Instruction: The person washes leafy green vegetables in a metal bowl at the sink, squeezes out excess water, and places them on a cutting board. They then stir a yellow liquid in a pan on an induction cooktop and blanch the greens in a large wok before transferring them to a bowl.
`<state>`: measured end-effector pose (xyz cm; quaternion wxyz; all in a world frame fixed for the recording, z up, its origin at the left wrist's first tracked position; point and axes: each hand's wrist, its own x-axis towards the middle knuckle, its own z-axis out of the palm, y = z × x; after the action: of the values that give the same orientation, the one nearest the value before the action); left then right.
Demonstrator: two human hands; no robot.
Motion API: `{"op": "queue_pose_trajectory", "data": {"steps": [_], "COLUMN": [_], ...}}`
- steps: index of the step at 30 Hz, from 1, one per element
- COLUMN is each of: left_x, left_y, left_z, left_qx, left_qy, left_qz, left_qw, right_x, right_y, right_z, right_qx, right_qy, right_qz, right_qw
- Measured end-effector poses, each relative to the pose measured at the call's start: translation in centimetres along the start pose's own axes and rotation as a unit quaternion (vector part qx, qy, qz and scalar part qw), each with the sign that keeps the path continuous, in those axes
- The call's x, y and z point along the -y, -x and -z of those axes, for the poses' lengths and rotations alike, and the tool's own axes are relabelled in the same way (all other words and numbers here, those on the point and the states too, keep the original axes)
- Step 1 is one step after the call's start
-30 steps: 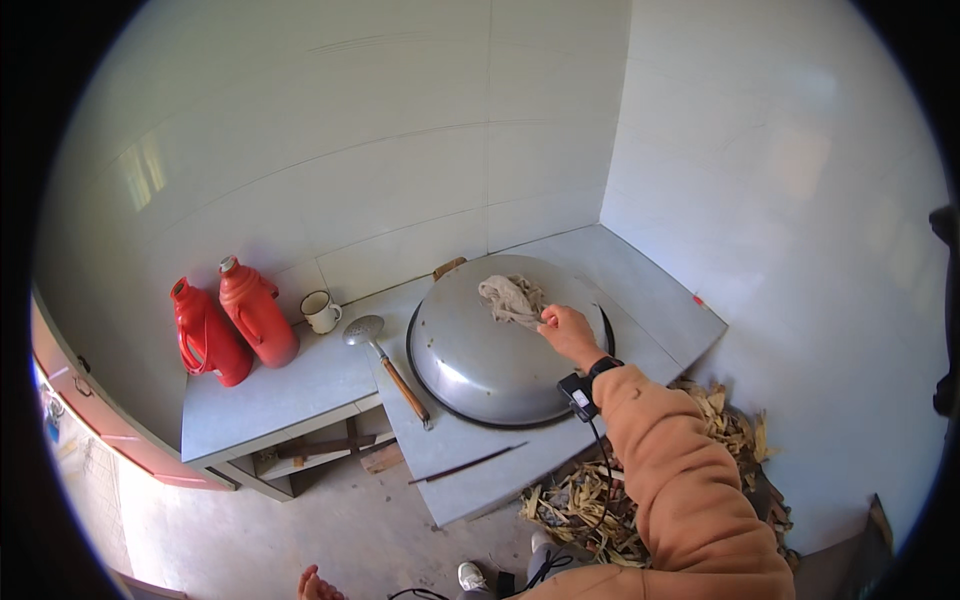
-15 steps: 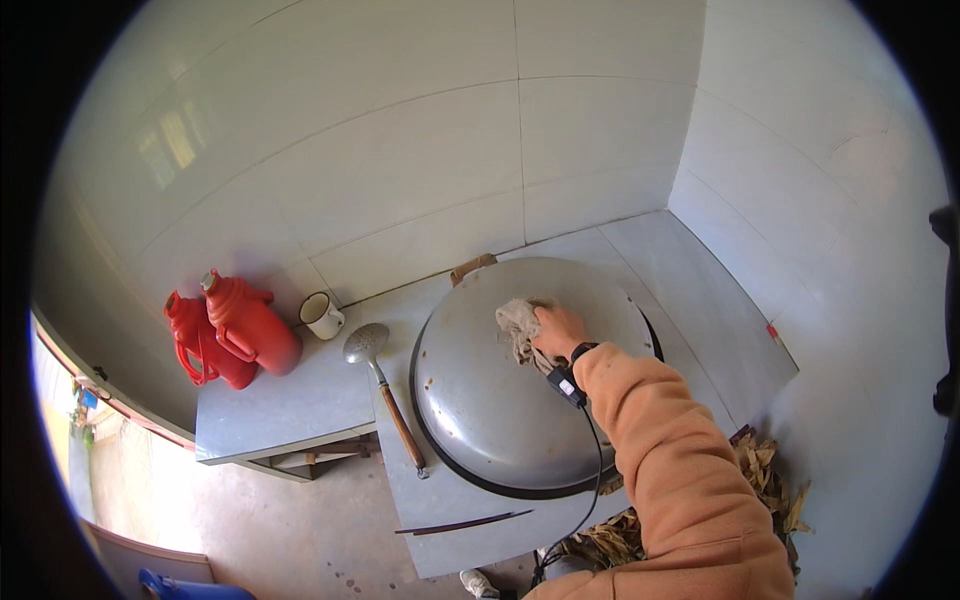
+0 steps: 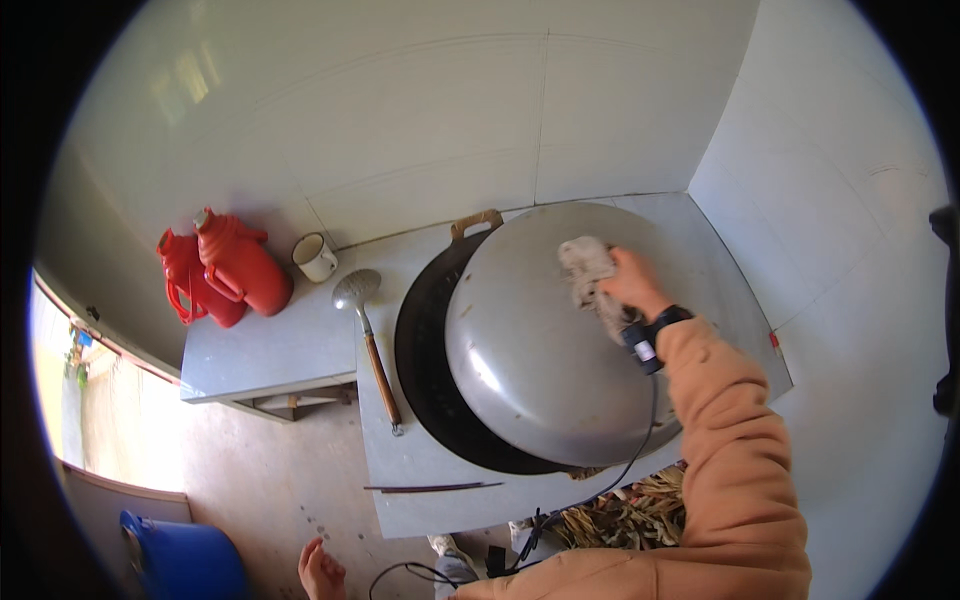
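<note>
My right hand (image 3: 638,285) is closed on a crumpled grey-beige rag (image 3: 587,262) at the top of a big domed metal pot lid (image 3: 530,370). Whatever lies under the rag is hidden. The lid sits shifted to the right over a large black wok (image 3: 425,370), so a dark crescent of its inside shows on the left. A brown wok handle (image 3: 477,223) sticks up at the back rim. Low in the picture, away from the stove, hovers my left hand (image 3: 322,572), its fingers loosely bent and apart, nothing visible in them.
Left of the wok lie a perforated skimmer (image 3: 357,288) with a wooden handle and dark chopsticks (image 3: 433,488). Beyond stand a white mug (image 3: 314,257) and two red thermos jugs (image 3: 245,265). Dry husks (image 3: 625,520) lie below the counter's front; a blue bucket (image 3: 190,555) stands lower left.
My right hand has moved the lid to the right, uncovering the wok's left part. My left hand has come into view at the bottom. The view has shifted a little.
</note>
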<state>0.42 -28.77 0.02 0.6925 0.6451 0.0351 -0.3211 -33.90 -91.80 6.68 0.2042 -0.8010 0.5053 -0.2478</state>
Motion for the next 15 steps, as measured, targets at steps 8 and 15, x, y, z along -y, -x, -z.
{"op": "queue_pose_trajectory", "data": {"steps": [8, 15], "left_x": [3.9, 8.8], "left_y": [-4.4, -6.7], "left_z": [-9.9, -11.4], "left_qx": [0.108, 0.154], "left_qy": [-0.314, -0.571], "left_qz": [-0.019, -0.251], "left_qw": [0.943, 0.766], "right_x": [-16.8, -28.0], "right_y": [7.1, 12.9], "right_z": [9.3, 12.2], "right_qx": [-0.109, -0.185], "right_qy": [-0.011, 0.038], "right_qz": [-0.139, -0.217], "right_qw": [0.984, 0.958]}}
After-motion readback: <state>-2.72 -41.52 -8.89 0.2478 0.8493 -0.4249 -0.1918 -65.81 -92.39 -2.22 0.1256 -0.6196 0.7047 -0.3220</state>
